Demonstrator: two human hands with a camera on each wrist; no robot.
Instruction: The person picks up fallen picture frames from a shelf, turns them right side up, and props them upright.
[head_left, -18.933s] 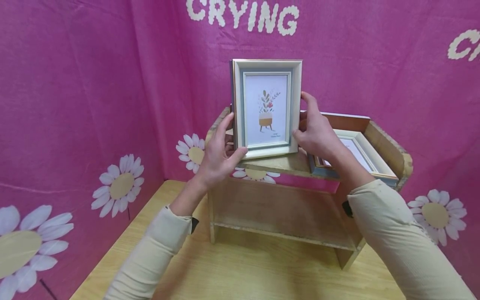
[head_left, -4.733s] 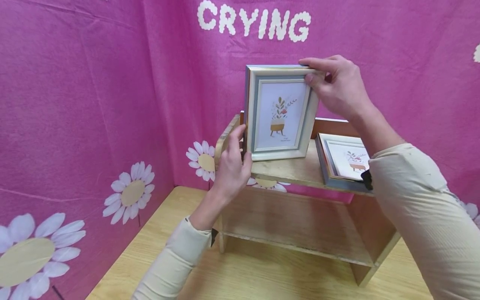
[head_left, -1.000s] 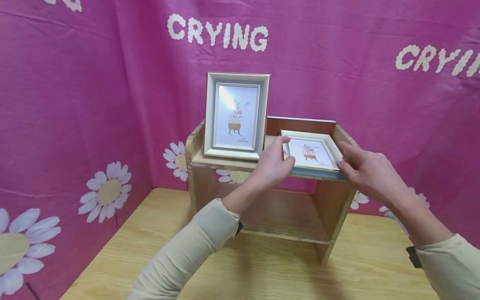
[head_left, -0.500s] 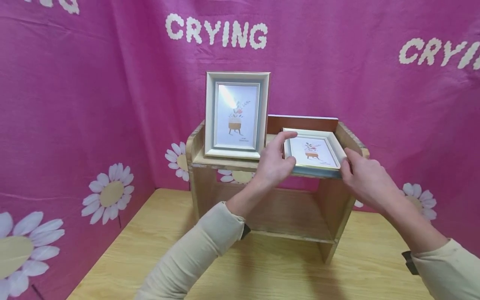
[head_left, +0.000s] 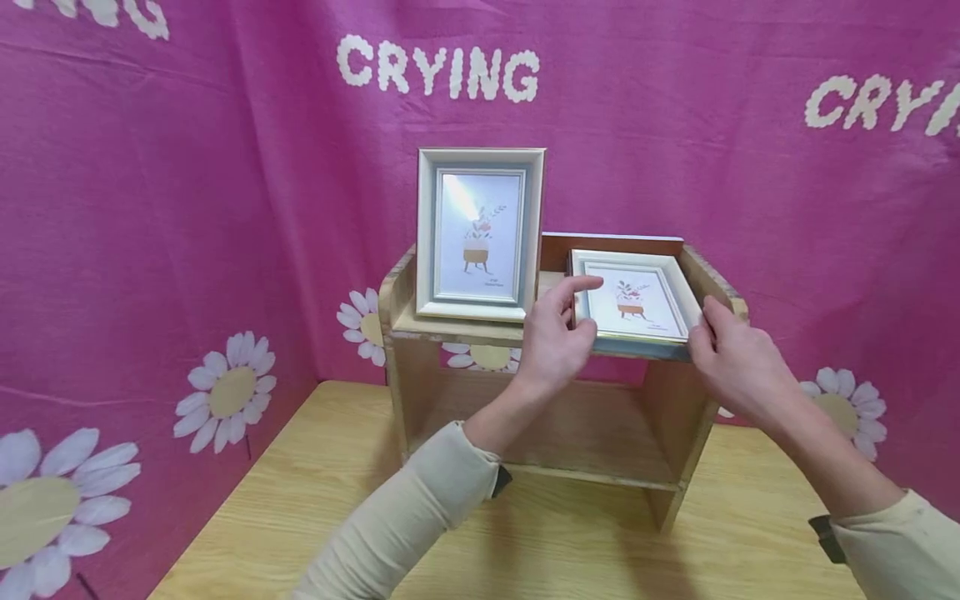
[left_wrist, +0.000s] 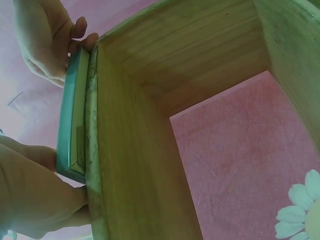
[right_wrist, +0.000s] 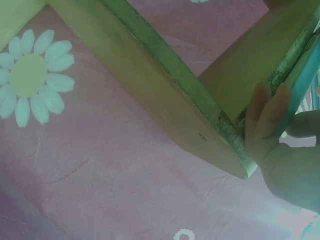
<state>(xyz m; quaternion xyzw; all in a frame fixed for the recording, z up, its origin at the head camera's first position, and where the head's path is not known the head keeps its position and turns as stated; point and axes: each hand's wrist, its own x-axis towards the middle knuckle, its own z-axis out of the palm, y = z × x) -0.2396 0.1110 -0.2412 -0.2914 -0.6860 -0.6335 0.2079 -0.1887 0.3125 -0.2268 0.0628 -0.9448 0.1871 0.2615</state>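
A picture frame [head_left: 637, 296] with a cream and grey-blue border lies face up at the right of the wooden shelf's top, with both hands at its sides. My left hand [head_left: 553, 337] grips its left side, index finger over the border and thumb by the near corner. On the opposite side, my right hand [head_left: 738, 358] pinches the near right corner. In the left wrist view, the frame's teal edge [left_wrist: 72, 110] lies along the shelf board between the two hands. The right wrist view has the right hand's fingers [right_wrist: 270, 117] at the frame's edge beside the shelf corner.
A matching frame [head_left: 480, 237] stands upright on the left of the shelf top. The wooden shelf [head_left: 408, 375] has raised sides and a lower board, on a wood-grain table [head_left: 315, 492]. Pink cloth [head_left: 645, 125] with daisies and lettering hangs behind and at left.
Earlier both hands held the left frame; it now stands alone. Over the last second, the right hand has closed on the lying frame, whose far edge has shifted slightly back or up.
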